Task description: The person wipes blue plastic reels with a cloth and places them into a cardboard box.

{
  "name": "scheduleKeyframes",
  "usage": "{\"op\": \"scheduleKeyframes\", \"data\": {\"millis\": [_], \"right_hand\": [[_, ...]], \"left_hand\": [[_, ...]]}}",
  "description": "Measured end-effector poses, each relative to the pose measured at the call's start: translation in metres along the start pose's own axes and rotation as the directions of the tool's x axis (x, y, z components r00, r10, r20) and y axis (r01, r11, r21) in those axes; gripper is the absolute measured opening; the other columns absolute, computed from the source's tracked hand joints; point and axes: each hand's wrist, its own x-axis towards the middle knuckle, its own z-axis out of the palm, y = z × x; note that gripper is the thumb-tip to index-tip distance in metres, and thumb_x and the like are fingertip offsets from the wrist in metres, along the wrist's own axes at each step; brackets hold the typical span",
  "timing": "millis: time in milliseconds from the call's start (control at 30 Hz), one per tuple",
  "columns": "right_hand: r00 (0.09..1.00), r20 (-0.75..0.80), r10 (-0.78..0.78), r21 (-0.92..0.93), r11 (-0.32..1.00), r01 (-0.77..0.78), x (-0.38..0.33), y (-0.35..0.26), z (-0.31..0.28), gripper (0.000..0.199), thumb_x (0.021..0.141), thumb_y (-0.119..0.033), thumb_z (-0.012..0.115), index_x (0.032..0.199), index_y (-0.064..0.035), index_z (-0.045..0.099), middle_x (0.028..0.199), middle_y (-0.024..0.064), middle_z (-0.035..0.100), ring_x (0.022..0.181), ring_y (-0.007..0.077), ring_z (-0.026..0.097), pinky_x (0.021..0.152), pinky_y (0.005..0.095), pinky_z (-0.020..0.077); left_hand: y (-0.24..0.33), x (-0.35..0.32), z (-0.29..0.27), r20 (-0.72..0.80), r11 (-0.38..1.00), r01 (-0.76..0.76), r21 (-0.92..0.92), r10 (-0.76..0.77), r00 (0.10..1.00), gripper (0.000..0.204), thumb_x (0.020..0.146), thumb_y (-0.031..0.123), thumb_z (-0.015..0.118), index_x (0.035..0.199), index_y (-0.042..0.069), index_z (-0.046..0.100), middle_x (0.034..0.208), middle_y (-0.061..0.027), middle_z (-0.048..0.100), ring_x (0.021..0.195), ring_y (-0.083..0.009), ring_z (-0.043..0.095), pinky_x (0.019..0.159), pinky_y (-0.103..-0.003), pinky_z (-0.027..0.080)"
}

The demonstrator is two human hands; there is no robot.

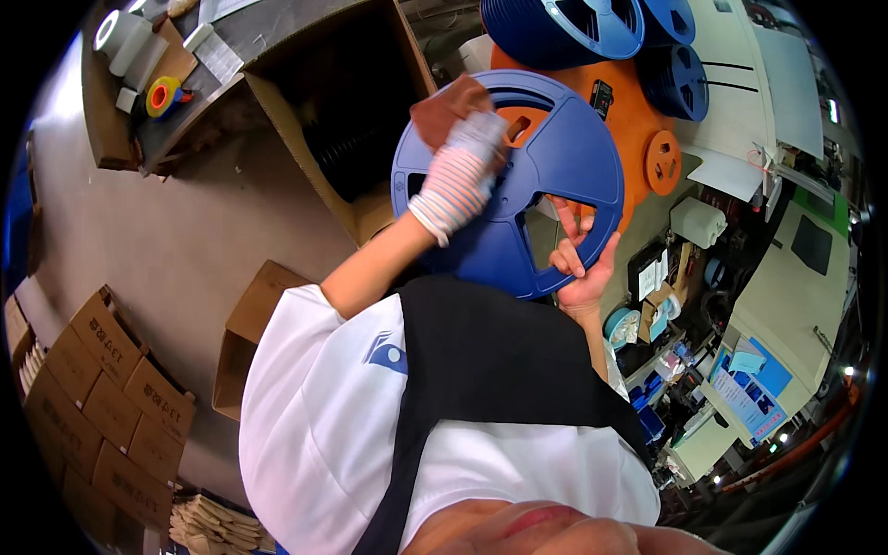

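four blue reels (555, 166), one orange reel (638, 120), two tape rolls (111, 32)

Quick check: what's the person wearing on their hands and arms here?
The left hand wears a knit work glove with a reddish-brown coated palm and a pale striped cuff. The right hand is bare. Short white sleeves leave both forearms uncovered; the left sleeve carries a small blue emblem.

An open brown cardboard box (351, 120) stands on the grey floor, its inside dark. Beside it, a grey workbench (185, 92) carries white tape rolls (125, 39) and a yellow-and-red tape dispenser (162, 95). More flat blue plastic reels (564, 28) lie over orange discs (638, 120). Stacked brown cartons (102, 398) line the wall, and another open carton (245, 338) sits near them
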Motion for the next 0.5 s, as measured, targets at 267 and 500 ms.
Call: {"op": "scheduleKeyframes", "data": {"millis": [267,500], "right_hand": [[1.000,-0.018,-0.016,-0.025,1.000,0.015,-0.003,0.000,0.003,0.048,0.089,-0.053,0.047,0.100,-0.0071,0.051,0.142,0.0198,0.032,0.045,0.0046,0.034,0.049,0.0202,0.0292],[0.994,-0.101,-0.041,0.067,0.997,0.048,-0.002,0.002,-0.010,0.041,0.089,-0.045,0.051,0.103,-0.0056,0.050,0.143,0.0218,0.030,0.045,0.0029,0.035,0.047,0.0188,0.0287]], "left_hand": [[-0.034,0.002,0.001,-0.050,0.994,0.086,-0.062,-0.089,0.995,0.037,0.081,0.005,0.057,0.118,0.001,0.052,0.111,-0.0149,0.059,0.110,-0.0250,0.054,0.089,-0.030,0.047],[-0.006,-0.028,-0.001,0.200,0.974,-0.152,0.168,0.117,0.973,0.046,0.077,0.005,0.052,0.124,0.006,0.051,0.118,-0.0155,0.056,0.112,-0.0298,0.054,0.094,-0.035,0.043]]}}
